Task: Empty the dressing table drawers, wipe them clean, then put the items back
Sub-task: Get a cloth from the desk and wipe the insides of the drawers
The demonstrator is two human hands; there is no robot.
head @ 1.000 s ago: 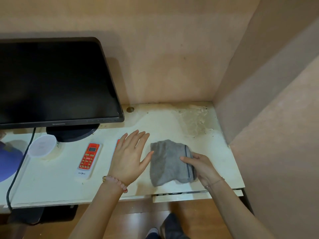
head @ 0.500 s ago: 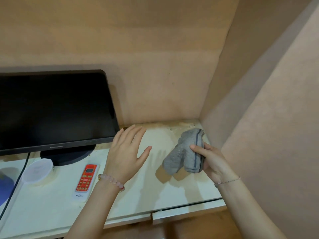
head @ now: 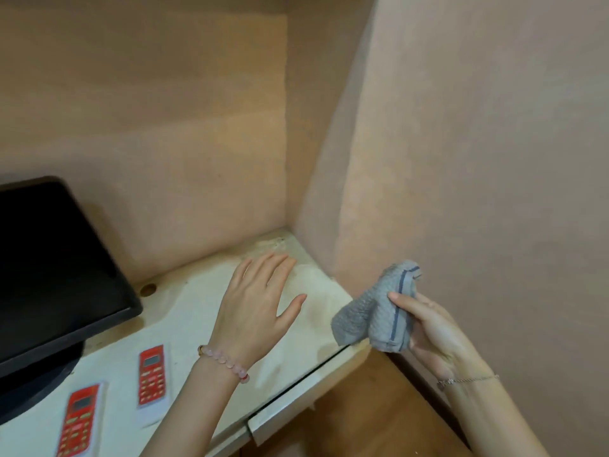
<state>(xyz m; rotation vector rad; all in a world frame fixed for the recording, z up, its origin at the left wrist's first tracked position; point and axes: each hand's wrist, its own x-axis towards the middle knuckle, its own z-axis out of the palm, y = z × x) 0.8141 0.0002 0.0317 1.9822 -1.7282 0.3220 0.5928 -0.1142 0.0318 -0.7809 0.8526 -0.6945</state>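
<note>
Pink walls [head: 478,159] stand round the white dressing table top [head: 184,328], dirty in its back corner. The left hand [head: 260,305] spreads wide and flat over it, maybe to steady. The right hand [head: 435,334] holds the bunched grey cloth [head: 379,311] up beside the wall, likely ready to wipe. The drawer [head: 296,400] below looks shut.

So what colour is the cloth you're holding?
Grey with a dark blue stripe; the cloth is in the right hand, seen in the head view.
</note>
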